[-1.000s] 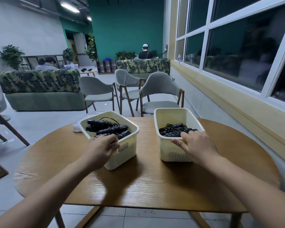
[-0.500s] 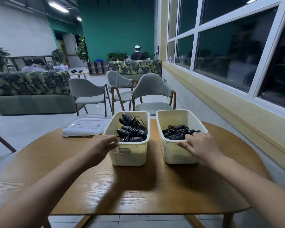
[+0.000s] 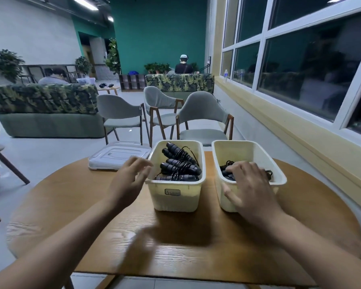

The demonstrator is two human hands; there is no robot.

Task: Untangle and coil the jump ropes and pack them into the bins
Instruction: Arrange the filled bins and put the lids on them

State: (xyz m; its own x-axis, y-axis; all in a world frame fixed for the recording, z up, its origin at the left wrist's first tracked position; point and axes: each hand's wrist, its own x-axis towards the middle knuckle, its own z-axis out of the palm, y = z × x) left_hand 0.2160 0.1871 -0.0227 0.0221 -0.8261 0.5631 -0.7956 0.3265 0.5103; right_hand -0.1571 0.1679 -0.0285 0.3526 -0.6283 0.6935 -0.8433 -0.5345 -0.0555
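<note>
Jump ropes (image 3: 178, 167) lie coiled in the left bin (image 3: 175, 197). Their black handles are stacked with long axes running on a diagonal from far-left to near-right. The nearest pair lies almost straight across the bin, parallel to its near rim. A second bundle (image 3: 227, 175) sits in the right bin (image 3: 248, 147), mostly hidden, so I cannot read which way it points. Both bins stand side by side on the round wooden table (image 3: 92, 215), close but apart, with a clear lid (image 3: 117, 155) lying flat off to the far left.

My left hand (image 3: 129, 180) hovers just beside the left bin's left wall with fingers spread and blurred, holding nothing. My right hand (image 3: 250, 188) reaches over the right bin's near rim, fingers gently bent on the second bundle and thumb stretched along the outer wall. I cannot tell whether it pinches any cord.

Half a second ago the left hand was touching the left bin's near corner; now it is off it. The right hand's fingers were at the rim then and are now further inside.
</note>
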